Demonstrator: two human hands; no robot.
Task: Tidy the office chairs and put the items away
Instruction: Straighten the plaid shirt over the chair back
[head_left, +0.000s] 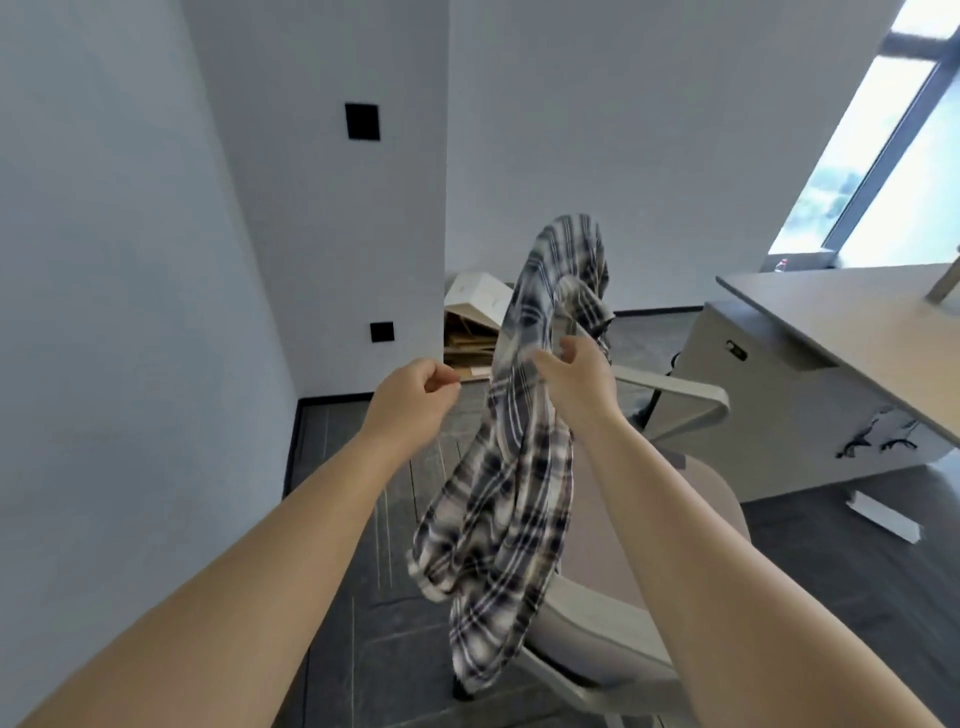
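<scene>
While the shirt hangs in the air above the chair, only the right hand carries it, with the fingers pinched on a fold of the plaid cloth near its upper part. The left hand is just beside the shirt but apart from it, curled almost closed with nothing inside.

The shirt looks light and very soft. It has no stiffness, so it twists and falls in a long bundle, and 1 part rises above the right hand in a loop. I think the best places to hold are the collar or the 2 shoulders, because then it hangs flat and can be folded. The cloth is not fragile and probably not slippery.

For moving there is open floor on the left, up to the wall. On the right the desk edge and the chair's armrest are near, and a loose sleeve can catch there. Boxes stand in the far corner.
</scene>
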